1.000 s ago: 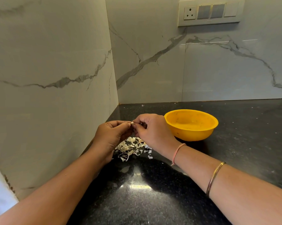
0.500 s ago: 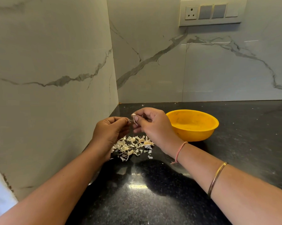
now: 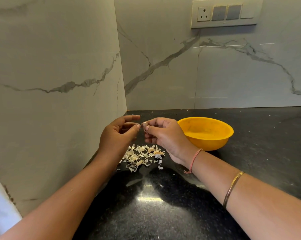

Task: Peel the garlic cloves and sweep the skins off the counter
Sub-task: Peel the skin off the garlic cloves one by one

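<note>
While the right hand (image 3: 165, 135) pinches a garlic clove (image 3: 145, 125), the left hand (image 3: 116, 135) hovers beside it, fingers apart.

Two bare arms come in from the lower edge of the view. A thin pink thread band (image 3: 194, 159) circles the wrist of the right arm (image 3: 259, 210), with a short frayed tail hanging at its underside. Further up the same arm sits a slim gold bangle (image 3: 232, 188), narrow, flat and shiny. The left arm (image 3: 68, 196) is bare along its whole visible length. The nails on the left hand (image 3: 116, 137) are short and plain.
</note>
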`<action>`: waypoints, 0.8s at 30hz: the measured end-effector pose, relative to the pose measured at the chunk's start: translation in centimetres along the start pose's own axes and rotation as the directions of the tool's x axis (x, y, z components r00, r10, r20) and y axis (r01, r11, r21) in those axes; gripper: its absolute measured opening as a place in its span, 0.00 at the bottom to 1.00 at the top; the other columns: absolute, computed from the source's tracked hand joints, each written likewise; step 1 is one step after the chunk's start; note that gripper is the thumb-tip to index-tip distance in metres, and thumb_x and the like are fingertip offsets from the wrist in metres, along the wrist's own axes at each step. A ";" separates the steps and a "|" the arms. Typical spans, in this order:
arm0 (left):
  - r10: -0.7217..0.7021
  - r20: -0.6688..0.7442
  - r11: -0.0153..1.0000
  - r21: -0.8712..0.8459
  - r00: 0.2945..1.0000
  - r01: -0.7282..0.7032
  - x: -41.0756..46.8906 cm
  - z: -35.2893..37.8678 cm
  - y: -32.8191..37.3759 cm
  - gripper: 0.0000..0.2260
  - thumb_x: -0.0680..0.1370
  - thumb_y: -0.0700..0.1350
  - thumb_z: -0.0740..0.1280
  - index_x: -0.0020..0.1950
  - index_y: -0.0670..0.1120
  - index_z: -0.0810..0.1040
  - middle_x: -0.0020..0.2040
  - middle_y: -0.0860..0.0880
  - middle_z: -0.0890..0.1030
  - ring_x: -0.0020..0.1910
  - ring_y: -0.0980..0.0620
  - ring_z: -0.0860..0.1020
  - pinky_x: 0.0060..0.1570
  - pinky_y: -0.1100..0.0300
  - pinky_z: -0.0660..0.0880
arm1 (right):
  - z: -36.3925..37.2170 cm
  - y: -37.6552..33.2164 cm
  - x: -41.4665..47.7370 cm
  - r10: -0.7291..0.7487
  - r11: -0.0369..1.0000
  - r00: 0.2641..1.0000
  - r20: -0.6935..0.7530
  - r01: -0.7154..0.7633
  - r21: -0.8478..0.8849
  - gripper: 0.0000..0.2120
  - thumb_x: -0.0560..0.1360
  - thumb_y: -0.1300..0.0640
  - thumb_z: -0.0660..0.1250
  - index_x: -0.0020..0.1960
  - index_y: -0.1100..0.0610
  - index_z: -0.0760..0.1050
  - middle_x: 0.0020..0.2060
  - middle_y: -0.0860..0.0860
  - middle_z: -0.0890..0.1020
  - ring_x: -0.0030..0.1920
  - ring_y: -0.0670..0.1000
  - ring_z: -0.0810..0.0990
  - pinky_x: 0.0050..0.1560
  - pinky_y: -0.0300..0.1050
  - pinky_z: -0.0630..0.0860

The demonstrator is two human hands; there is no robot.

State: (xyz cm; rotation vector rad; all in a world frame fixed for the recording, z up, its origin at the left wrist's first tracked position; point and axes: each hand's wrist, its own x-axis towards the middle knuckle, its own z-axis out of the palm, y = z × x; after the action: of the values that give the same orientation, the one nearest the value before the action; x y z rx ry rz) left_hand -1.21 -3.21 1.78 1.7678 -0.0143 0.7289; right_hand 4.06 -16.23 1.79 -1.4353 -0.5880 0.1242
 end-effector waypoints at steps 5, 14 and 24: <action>0.060 0.096 0.994 0.081 0.994 -0.068 0.1 0.0 -0.2 0.09 0.75 0.41 0.69 0.49 0.56 0.82 0.49 0.52 0.83 0.49 0.57 0.81 0.52 0.57 0.78 | 0.0 0.0 0.0 0.042 0.999 0.998 0.043 -0.041 -0.030 0.04 0.75 0.66 0.65 0.45 0.60 0.78 0.34 0.53 0.79 0.34 0.46 0.78 0.39 0.41 0.78; -0.040 0.022 0.997 -0.059 0.999 0.041 0.3 0.0 -0.3 0.05 0.74 0.39 0.69 0.44 0.50 0.80 0.43 0.51 0.83 0.44 0.55 0.80 0.45 0.62 0.79 | 0.1 -0.3 -0.3 -0.002 0.984 1.000 -0.013 0.000 -0.179 0.05 0.75 0.62 0.67 0.41 0.62 0.77 0.30 0.53 0.78 0.29 0.47 0.76 0.32 0.39 0.77; -0.059 -0.062 0.992 -0.116 0.996 0.051 0.5 -0.3 -0.4 0.07 0.74 0.35 0.68 0.45 0.47 0.79 0.41 0.49 0.82 0.38 0.58 0.80 0.43 0.68 0.79 | 0.2 0.0 -0.4 -0.218 0.610 0.971 0.095 0.211 -0.764 0.08 0.77 0.57 0.64 0.52 0.58 0.80 0.44 0.53 0.84 0.42 0.50 0.82 0.42 0.40 0.77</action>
State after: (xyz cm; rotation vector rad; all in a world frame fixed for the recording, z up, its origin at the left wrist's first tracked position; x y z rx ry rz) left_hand -0.80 -2.62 1.70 1.6286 0.0359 0.7312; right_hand 3.59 -16.19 1.68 -2.1846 -0.8625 -0.3845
